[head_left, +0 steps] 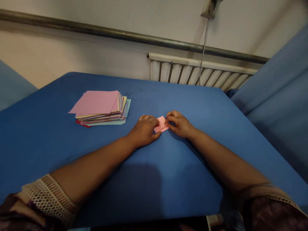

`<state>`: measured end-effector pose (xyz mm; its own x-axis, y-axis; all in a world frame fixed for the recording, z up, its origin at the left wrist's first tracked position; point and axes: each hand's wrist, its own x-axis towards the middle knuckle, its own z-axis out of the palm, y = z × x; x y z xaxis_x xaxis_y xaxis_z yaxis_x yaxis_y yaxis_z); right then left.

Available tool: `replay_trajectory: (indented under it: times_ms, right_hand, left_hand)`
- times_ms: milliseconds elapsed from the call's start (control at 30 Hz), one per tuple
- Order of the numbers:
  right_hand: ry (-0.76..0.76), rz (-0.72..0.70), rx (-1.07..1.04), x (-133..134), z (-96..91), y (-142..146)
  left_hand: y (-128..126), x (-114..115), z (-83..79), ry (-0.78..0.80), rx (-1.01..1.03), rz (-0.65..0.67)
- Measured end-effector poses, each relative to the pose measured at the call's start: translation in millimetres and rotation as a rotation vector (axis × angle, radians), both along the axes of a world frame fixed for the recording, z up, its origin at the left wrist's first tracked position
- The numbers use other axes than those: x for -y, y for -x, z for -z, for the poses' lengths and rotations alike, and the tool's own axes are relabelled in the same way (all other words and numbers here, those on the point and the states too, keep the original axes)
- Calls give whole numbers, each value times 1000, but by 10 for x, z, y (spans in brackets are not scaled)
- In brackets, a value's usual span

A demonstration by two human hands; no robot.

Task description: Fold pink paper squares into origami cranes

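A small folded piece of pink paper (161, 124) lies on the blue table, between my two hands. My left hand (145, 131) grips its left side, the thumb along the near edge and the fingers bent over the far side. On the right, my right hand (179, 124) pinches the paper's right edge between thumb and fingertips. A crease or flap runs slantwise across the paper's lower part. The fingers cover both ends of it.
Left of my hands, a stack of coloured paper sheets (101, 107) sits on the blue table (154, 186), pink on top. Behind the table are a radiator (192, 69), a metal pipe (120, 35) and a hanging cord (204, 48). A blue curtain (281, 86) hangs at right.
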<state>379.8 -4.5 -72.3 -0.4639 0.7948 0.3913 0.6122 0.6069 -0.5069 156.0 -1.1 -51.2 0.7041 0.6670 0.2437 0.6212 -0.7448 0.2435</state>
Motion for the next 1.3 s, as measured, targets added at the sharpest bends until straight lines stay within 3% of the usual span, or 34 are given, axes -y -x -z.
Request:
replay_trajectory:
  times_ms: [200,400,567,867,1067,1300]
  right_hand:
    - [124,-163,-27,58,-16,-5]
    - [169,-148,-137,-31,75,-54]
    - [167,-16,-156,-49,136,-4]
    - [181,121,-112,-25,118,74]
    - [176,209,-44,13,72,89]
    - [145,44,132,55,16,62]
  left_hand:
    - [19,2,1,75,11,-26]
    - [29,4,-20,205,33,-28]
    - [31,-80,6,264,108,-51]
    - [29,-112,41,239,120,-93]
    - [53,-170,115,191,131,-37]
    - [52,-159,105,143,66,-21]
